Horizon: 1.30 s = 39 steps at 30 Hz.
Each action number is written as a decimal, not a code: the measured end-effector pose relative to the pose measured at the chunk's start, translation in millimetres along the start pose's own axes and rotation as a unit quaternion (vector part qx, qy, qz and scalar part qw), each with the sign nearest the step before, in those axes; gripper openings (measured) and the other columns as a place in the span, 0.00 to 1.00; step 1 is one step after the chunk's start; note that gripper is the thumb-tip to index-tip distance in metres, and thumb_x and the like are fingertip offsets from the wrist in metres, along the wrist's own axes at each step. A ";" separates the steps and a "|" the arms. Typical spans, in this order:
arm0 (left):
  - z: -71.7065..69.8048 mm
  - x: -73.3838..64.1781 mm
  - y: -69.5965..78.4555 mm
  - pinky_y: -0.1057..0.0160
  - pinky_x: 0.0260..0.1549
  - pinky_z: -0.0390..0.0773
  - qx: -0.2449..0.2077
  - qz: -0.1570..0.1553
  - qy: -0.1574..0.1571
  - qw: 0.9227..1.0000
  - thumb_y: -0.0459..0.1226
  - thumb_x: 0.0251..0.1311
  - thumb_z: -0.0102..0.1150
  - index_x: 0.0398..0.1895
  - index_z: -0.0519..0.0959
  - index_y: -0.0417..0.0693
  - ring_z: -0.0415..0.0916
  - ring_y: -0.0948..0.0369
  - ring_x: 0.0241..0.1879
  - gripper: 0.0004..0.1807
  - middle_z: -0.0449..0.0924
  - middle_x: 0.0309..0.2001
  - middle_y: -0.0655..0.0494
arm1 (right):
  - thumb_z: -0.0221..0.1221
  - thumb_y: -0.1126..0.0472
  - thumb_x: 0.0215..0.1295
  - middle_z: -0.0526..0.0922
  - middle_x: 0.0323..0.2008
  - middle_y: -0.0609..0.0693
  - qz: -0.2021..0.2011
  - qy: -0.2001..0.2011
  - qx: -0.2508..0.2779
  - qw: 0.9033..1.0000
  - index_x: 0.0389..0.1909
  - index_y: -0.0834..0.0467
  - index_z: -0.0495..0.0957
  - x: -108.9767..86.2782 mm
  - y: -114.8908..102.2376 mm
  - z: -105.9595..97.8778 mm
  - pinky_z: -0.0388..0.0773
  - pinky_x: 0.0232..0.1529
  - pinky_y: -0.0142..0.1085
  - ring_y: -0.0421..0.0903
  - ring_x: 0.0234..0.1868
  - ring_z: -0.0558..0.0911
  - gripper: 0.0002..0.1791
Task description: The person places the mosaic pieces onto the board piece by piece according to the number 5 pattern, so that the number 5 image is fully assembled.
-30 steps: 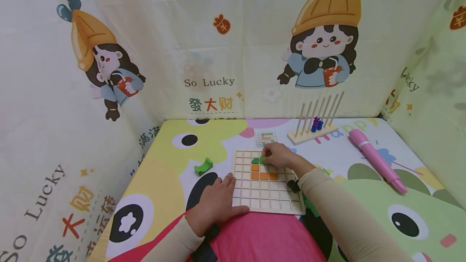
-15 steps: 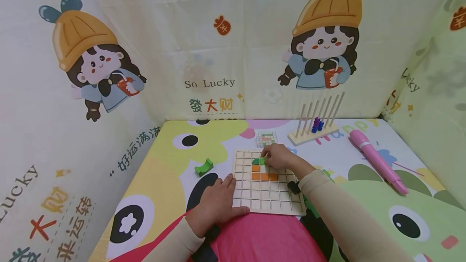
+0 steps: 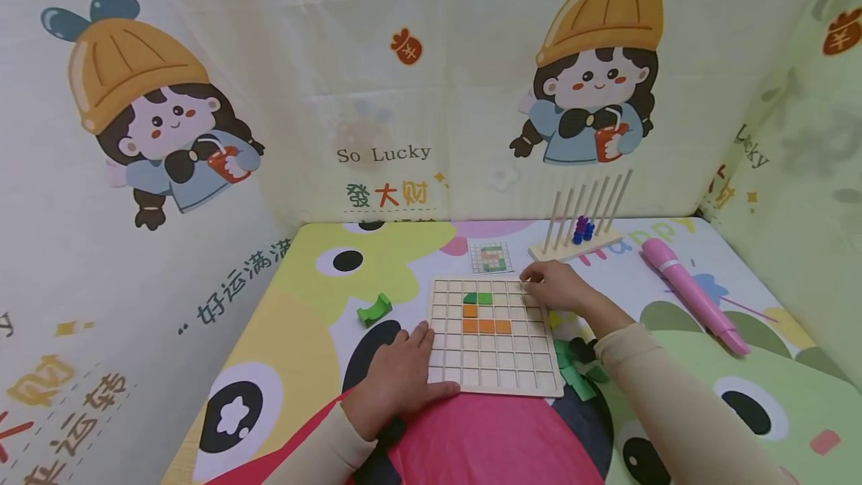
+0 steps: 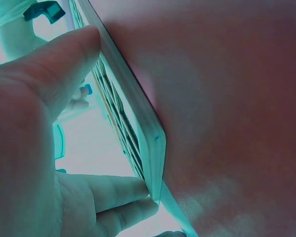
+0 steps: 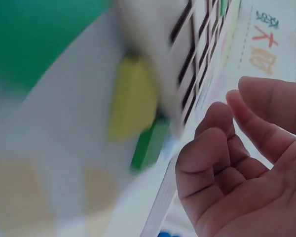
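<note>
Hands (image 3: 397, 374) (image 3: 562, 289) at gridded board (image 3: 488, 378), inside — green tiles (image 3: 485, 299), orange tiles (image 3: 486, 326)

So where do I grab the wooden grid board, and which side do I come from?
Probably at the near left corner of the wooden grid board, coming from the left and spanning the near and left edges. It lies flat, with straight, thin edges meeting there. The left grip touches both, while loose green pieces sit by the board's right edge.

Pale wooden grid board (image 3: 494, 361) flat on worktop (image 3: 633, 298), four orange squares (image 3: 486, 327) forming L; dark-green, round-cornered piece (image 3: 470, 298) tops L's stem, bright-green square (image 3: 485, 299) beside it.
</note>
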<state>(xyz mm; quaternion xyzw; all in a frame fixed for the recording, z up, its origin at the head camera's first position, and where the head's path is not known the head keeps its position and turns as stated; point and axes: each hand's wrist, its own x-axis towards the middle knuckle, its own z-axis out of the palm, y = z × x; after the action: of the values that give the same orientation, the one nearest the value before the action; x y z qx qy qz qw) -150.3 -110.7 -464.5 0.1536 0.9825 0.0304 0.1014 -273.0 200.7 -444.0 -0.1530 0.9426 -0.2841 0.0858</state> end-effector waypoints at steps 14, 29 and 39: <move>0.1 0.4 -3.7 0.49 0.46 0.85 -0.004 0.005 0.007 1.000 0.73 0.49 0.65 0.79 0.64 0.46 0.70 0.47 0.67 0.60 0.65 0.77 0.49 | 0.64 0.67 0.60 0.86 0.45 0.58 -0.045 -0.002 -0.109 0.993 0.48 0.60 0.88 -21.0 31.1 -10.1 0.78 0.51 0.54 0.57 0.48 0.82 0.14; -2.7 0.4 -3.3 0.48 0.48 0.85 -0.007 0.007 0.005 1.000 0.73 0.50 0.65 0.79 0.64 0.45 0.69 0.46 0.69 0.60 0.64 0.78 0.49 | 0.67 0.67 0.62 0.82 0.37 0.53 0.005 0.016 -0.081 0.997 0.39 0.58 0.77 -24.2 32.9 -3.8 0.78 0.42 0.46 0.50 0.36 0.77 0.09; -3.0 -1.1 -0.5 0.47 0.48 0.85 -0.008 0.009 0.003 1.000 0.73 0.49 0.65 0.78 0.65 0.45 0.69 0.46 0.68 0.60 0.65 0.77 0.49 | 0.65 0.65 0.66 0.81 0.37 0.52 0.009 0.002 -0.011 1.000 0.41 0.60 0.78 -37.7 33.2 -11.0 0.74 0.41 0.41 0.47 0.38 0.76 0.06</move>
<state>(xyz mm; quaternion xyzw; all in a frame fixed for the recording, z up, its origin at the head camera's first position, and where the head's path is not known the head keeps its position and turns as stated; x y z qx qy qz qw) -150.1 -111.6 -461.4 0.1616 0.9810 0.0396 0.0993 -248.3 245.3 -450.9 -0.1446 0.9473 -0.2732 0.0847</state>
